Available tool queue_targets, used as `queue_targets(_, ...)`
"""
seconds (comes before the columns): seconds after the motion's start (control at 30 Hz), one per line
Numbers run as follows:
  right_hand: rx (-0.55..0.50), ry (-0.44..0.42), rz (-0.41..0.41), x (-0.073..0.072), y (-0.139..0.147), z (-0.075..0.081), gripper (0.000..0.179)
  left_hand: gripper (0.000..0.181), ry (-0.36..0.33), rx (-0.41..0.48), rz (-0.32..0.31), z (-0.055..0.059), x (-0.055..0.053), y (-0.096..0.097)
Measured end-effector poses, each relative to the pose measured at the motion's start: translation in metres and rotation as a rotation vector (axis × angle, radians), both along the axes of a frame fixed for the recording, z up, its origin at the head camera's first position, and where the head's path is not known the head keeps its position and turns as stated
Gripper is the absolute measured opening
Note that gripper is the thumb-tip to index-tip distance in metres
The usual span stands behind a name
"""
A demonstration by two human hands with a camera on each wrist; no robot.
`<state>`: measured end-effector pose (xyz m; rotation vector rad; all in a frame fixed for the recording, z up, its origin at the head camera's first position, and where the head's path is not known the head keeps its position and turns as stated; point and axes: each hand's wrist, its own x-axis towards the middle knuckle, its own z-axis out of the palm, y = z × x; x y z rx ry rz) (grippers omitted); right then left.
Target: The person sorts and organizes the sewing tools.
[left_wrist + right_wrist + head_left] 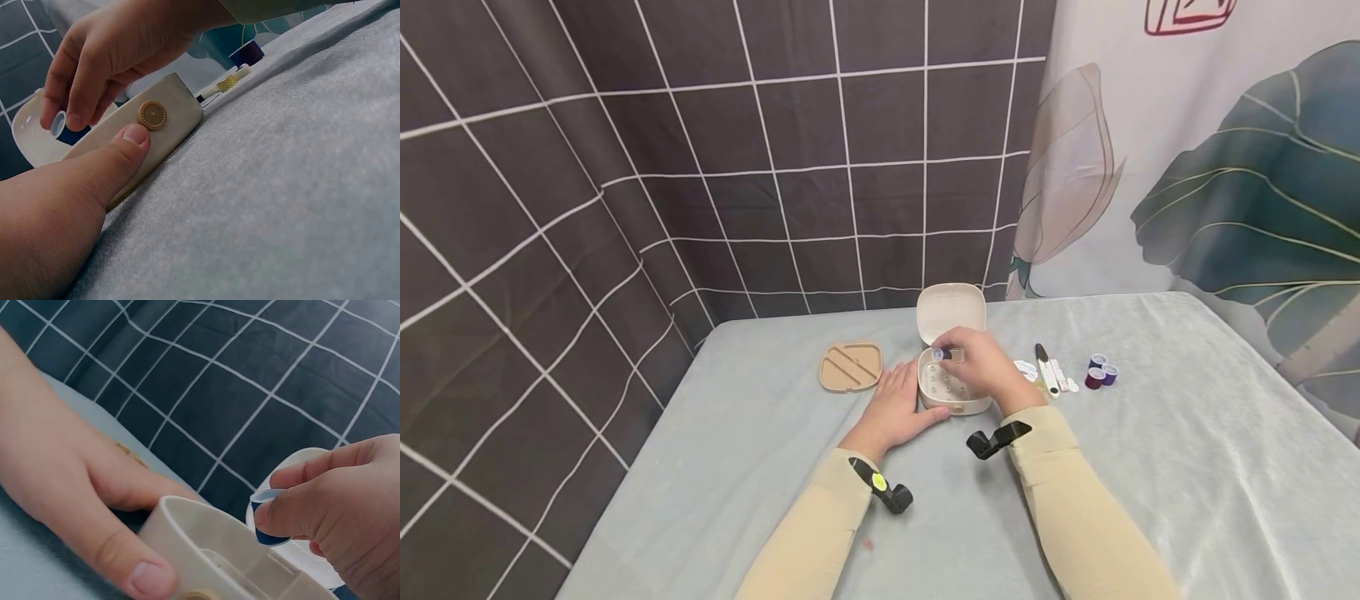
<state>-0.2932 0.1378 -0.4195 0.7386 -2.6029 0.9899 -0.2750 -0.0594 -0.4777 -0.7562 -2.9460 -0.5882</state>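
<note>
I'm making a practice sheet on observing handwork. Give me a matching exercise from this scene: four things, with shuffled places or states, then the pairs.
Column one:
1. Left hand
2. Right hand
3. Slotted panel
4. Three loose spools

Column two:
A. Tan, lying to the left of the white box
B. Grouped together to the right of the box
C. Pinching a dark blue spool over the box
D. Thumb at the front of the box

Right pairs: 1-D, 2-C, 3-A, 4-B
</note>
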Motion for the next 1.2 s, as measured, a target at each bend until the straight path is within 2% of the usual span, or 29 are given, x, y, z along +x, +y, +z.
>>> queue_targets(0.13,-0.011,-0.004,0.004,0.002,-0.004,-0.004,0.025,0.103,0.005,-0.001,0.0,-0.001,0.0,0.0)
queue_targets(0.4,-0.003,-0.029,-0.039,-0.003,-0.011,-0.015,0.025,0.102,0.011,-0.007,-0.003,-0.001,0.001,-0.001)
queue_targets(0.6,0.039,-0.049,-0.083,-0.003,-0.014,-0.014,0.024,0.102,0.022,0.003,-0.012,0.002,0.002,-0.001)
queue_targets(0.8,0.088,-0.08,-0.116,-0.003,-0.017,-0.015,0.025,0.102,0.014,-0.028,-0.005,0.002,0.002,0.001)
queue_targets(1.2,0.142,-0.093,-0.141,-0.004,-0.019,-0.017,0.024,0.103,0.012,-0.028,0.004,0.005,0.002,0.001)
